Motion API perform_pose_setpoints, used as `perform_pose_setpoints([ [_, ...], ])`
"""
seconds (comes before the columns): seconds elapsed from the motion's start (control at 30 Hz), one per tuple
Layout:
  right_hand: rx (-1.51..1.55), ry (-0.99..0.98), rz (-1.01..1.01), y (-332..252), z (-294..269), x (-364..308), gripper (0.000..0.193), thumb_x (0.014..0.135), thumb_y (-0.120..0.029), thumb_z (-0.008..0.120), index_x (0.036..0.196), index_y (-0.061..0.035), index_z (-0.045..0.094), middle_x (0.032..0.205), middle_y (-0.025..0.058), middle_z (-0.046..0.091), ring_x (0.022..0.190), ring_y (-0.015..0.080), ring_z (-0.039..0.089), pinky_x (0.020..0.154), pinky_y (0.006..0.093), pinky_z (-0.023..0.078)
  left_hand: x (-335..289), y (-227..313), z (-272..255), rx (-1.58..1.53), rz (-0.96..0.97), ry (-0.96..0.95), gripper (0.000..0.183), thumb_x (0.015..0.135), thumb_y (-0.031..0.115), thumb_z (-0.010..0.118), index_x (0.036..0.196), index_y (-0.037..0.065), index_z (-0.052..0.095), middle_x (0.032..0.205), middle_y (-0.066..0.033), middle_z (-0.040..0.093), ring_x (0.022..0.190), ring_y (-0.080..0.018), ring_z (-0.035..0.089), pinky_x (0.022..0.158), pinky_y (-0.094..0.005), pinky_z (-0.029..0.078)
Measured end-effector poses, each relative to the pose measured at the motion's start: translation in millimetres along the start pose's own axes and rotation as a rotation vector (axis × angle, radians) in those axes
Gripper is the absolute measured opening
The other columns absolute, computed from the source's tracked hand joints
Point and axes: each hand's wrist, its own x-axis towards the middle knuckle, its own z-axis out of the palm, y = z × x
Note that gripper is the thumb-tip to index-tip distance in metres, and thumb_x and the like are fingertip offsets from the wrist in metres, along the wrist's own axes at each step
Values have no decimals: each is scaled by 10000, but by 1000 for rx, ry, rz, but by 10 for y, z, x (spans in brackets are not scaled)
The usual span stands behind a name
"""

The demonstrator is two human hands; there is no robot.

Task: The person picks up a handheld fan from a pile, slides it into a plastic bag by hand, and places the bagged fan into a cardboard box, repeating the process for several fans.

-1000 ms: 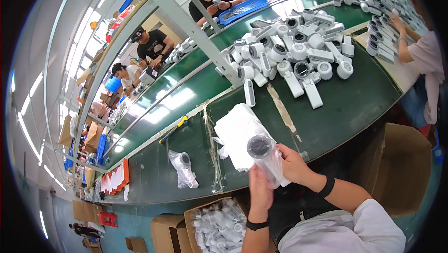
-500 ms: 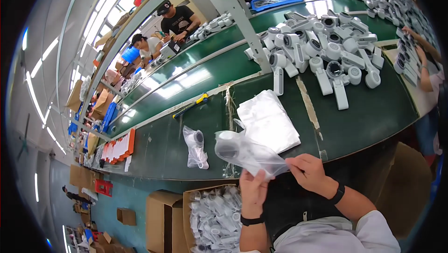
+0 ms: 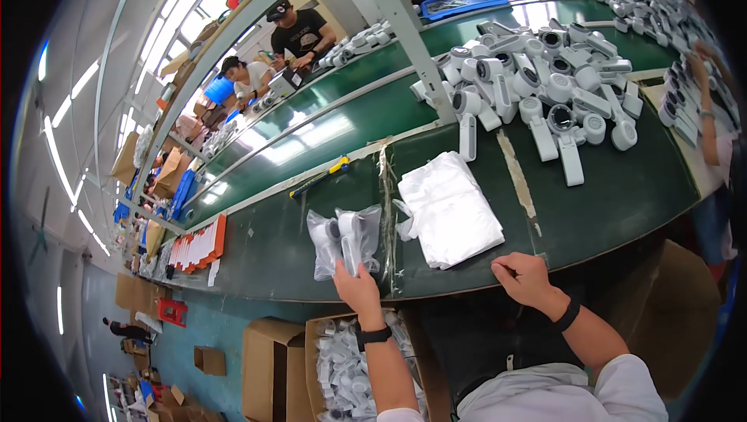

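Observation:
My left hand (image 3: 358, 290) grips the lower end of a white handheld fan (image 3: 352, 239) in a clear plastic bag, at the table's near edge. Beside it, on its left, lies another bagged fan (image 3: 325, 247); the two bags touch. My right hand (image 3: 525, 278) hangs just past the near edge with its fingers curled, and nothing shows in it. Between and beyond my hands is a stack of white, thin plastic bags (image 3: 451, 212) on the dark green table (image 3: 615, 196).
A large heap of unbagged fans (image 3: 556, 83) covers the far right. A yellow-and-black cutter (image 3: 319, 177) lies behind the bagged fans. Below the edge stands a carton (image 3: 311, 367) full of bagged fans. A metal post (image 3: 416, 40) rises at the back; co-workers sit beyond it.
The bagged fan has moved left and down onto the table beside the other one, with my left hand on it. My right hand has let go of the bag and stays at the right.

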Motion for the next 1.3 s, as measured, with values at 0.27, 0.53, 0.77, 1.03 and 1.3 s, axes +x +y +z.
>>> perform_pose_setpoints([
  [0.27, -84, 256, 7, 95, -495, 199, 137, 821, -124, 714, 921, -32, 702, 783, 95, 648, 627, 175, 603, 570, 280, 484, -166, 317, -402, 59, 134, 170, 537, 748, 236, 793, 1169, -27, 590, 1238, -199, 525, 1115, -360, 528, 939, -435, 435],
  [0.53, -798, 272, 381, 668, -1266, 979, 699, 757, -339, 728, 1315, -33, 439, 939, 143, 638, 941, 324, 618, 763, 454, 521, -493, 1412, -231, -424, 755, -319, 432, 698, 182, 822, 1063, 33, 647, 1058, -145, 635, 994, -354, 573, 883, -440, 454],
  [0.77, -1, 386, 552, 697, -1421, 1008, 715, 808, -198, 693, 1411, 6, 367, 903, 125, 674, 736, 220, 662, 633, 336, 539, -540, 1497, -88, -202, 873, -457, 452, 666, 263, 839, 1036, 56, 682, 994, -102, 649, 945, -297, 577, 810, -409, 447],
  [1.03, 1117, 161, 468, 112, -1247, 462, 670, 731, -54, 541, 1376, -6, 367, 956, 157, 628, 739, 266, 658, 716, 398, 572, -567, 1579, -19, -183, 799, -348, 265, 748, 194, 779, 967, 69, 697, 964, -84, 652, 932, -291, 581, 792, -401, 445],
  [1.3, 966, -154, 563, -131, -928, 58, 386, 769, -50, 556, 1141, 50, 584, 759, 63, 591, 624, 142, 591, 551, 283, 498, -435, 1582, 55, -295, 775, -329, 79, 823, 92, 695, 877, 33, 699, 821, -111, 659, 781, -283, 619, 696, -350, 479],
])
